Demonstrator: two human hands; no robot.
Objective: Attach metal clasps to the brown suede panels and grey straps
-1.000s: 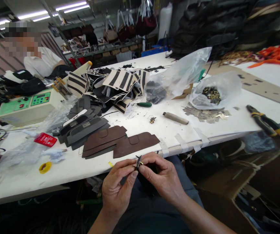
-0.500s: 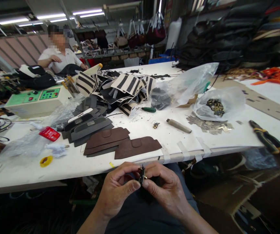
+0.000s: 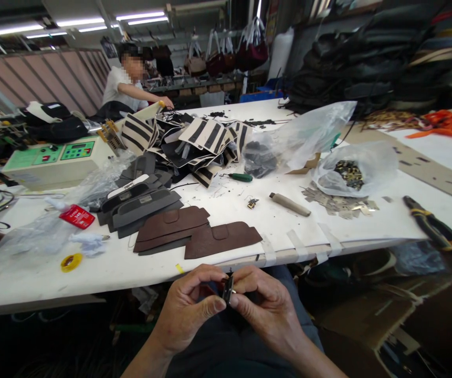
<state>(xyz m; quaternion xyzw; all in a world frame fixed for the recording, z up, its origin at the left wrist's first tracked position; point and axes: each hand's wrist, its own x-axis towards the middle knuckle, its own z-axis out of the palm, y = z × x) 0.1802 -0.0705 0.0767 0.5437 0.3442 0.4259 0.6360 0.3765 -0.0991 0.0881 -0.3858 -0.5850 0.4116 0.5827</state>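
Note:
Between the fingertips of both hands sits a small dark metal clasp part (image 3: pixel 228 290) with a bit of gold-coloured metal on its right side. My left hand (image 3: pixel 190 304) pinches it from the left, thumb and forefinger on it. From the right, my right hand (image 3: pixel 267 304) pinches the same piece. Both hands are over my lap, just off the table's front edge. Just beyond them on the table lie brown leather pieces (image 3: pixel 222 240). Another small gold-and-dark metal fitting (image 3: pixel 252 203) lies farther back. Much of the held part is hidden by fingers.
On the white table (image 3: pixel 139 275) are dark grey panels (image 3: pixel 147 207), a red glue bottle (image 3: pixel 76 216), yellow tape (image 3: pixel 71 262), a green-handled tool (image 3: pixel 240 177), metal plates (image 3: pixel 339 203), a bag of fittings (image 3: pixel 349 173) and pliers (image 3: pixel 436 223). A person (image 3: pixel 121 86) sits behind a control box (image 3: pixel 58 163).
The small metal part has turned slightly between my fingertips, both hands keeping nearly the same place. The person across the table has leaned to the right and stretched an arm out.

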